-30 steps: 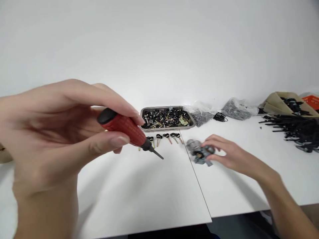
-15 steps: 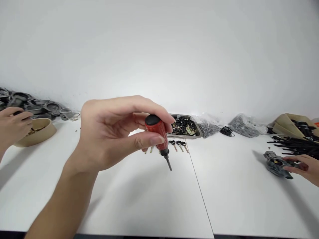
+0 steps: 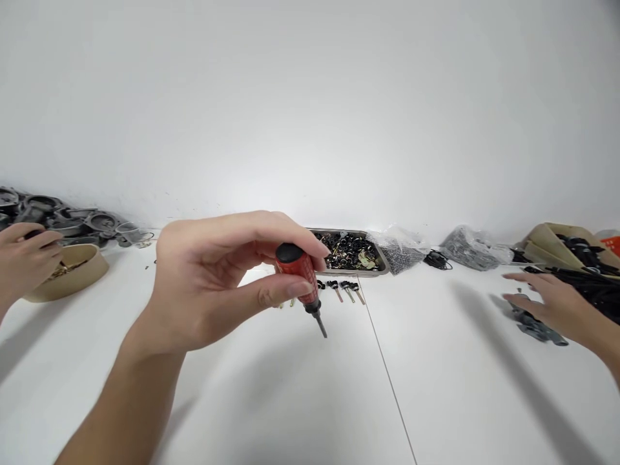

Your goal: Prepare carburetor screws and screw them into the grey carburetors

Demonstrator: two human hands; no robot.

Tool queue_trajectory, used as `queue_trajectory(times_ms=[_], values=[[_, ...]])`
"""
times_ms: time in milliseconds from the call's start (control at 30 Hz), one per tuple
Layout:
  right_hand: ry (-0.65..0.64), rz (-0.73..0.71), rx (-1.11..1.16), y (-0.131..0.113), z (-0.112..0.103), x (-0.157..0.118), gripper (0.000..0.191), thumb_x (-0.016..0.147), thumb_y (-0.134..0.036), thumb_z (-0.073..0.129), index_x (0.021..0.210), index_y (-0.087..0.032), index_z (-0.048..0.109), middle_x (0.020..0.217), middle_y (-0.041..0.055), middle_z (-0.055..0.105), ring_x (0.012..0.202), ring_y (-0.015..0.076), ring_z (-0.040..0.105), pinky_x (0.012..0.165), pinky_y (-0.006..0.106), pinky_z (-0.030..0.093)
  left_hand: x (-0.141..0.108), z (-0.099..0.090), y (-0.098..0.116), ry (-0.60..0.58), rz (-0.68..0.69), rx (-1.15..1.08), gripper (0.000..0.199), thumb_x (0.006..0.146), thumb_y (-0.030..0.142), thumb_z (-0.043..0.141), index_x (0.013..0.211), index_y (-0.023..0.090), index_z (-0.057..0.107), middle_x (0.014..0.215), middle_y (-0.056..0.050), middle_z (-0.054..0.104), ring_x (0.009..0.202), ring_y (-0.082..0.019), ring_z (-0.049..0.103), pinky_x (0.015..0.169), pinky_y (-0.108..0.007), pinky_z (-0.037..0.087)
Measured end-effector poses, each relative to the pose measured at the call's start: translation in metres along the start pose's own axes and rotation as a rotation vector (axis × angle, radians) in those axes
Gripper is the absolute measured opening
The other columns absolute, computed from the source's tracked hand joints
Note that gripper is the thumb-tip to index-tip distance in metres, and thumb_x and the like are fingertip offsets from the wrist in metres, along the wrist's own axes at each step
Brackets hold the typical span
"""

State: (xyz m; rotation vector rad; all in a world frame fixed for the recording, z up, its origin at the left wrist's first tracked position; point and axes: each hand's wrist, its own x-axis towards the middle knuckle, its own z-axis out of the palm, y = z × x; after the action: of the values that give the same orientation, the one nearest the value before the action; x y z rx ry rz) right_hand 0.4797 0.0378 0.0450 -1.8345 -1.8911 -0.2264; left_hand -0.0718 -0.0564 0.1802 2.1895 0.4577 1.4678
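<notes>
L hand (image 3: 208,284) has red screwdriver (image 3: 303,278) pinched btwn thumb & fingers: textured grip, looks like plastic, rounded blk end cap, thin dark metal shaft angled down, tip off the tbl.

R hand (image 3: 562,310) spread wide, thumb apart from fingers, holding nothing; it's above grey metal part (image 3: 535,326), irregular w/ stubby tubular bits, lying on smooth wht tbl (image 3: 290,400) at R side, partly hidden by the hand. Can't tell if they touch.

Mid-tbl by the wall: shiny metal tray (image 3: 372,274), rounded corners, full of small blk & brass-colored bits. Just in front, row of blk-headed pins (image 3: 334,287), coppery/greenish shanks.

R of tray: crinkly clear bag (image 3: 400,252) w/ dark grainy contents, thin blk cord (image 3: 437,259), 2nd bag.

Far L: co-worker's hand (image 3: 29,265) over matte beige bowl (image 3: 84,274) w/ brass-colored pcs.
</notes>
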Motion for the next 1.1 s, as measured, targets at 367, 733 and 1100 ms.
queue_trajectory(times_ms=[367,733,1100], values=[[-0.244,-0.485,0.488,-0.268,0.071,0.001,0.027,0.097,-0.032,0.042,0.122,-0.027,0.054,0.118,0.0074,0.058,0.11,0.023,0.055,0.095,0.043,0.047,0.002,0.005,-0.03,-0.346,-0.286,0.435,0.014,0.085,0.02,0.062,0.099,0.023,0.066,0.084,-0.001,0.069,0.071,-0.013,0.064,0.067,-0.026,0.053],[-0.325,-0.567,0.585,-0.29,0.12,-0.047,0.02,0.095,-0.02,0.045,0.112,-0.026,0.054,0.108,0.0061,0.059,0.102,0.0219,0.057,0.088,0.04,0.049,0.004,0.025,-0.063,-0.732,-0.613,0.533,0.011,0.086,0.023,0.052,0.092,0.024,0.061,0.082,0.001,0.066,0.068,-0.012,0.06,0.053,-0.021,0.04],[-0.501,-0.496,0.559,-0.294,0.118,-0.05,0.018,0.096,-0.025,0.044,0.102,-0.023,0.06,0.102,0.007,0.06,0.096,0.0224,0.056,0.086,0.04,0.046,0.003,0.023,-0.062,-0.885,-0.636,0.631,0.018,0.089,0.027,0.043,0.085,0.021,0.06,0.079,-0.003,0.062,0.062,-0.013,0.052,0.05,-0.025,0.034]])
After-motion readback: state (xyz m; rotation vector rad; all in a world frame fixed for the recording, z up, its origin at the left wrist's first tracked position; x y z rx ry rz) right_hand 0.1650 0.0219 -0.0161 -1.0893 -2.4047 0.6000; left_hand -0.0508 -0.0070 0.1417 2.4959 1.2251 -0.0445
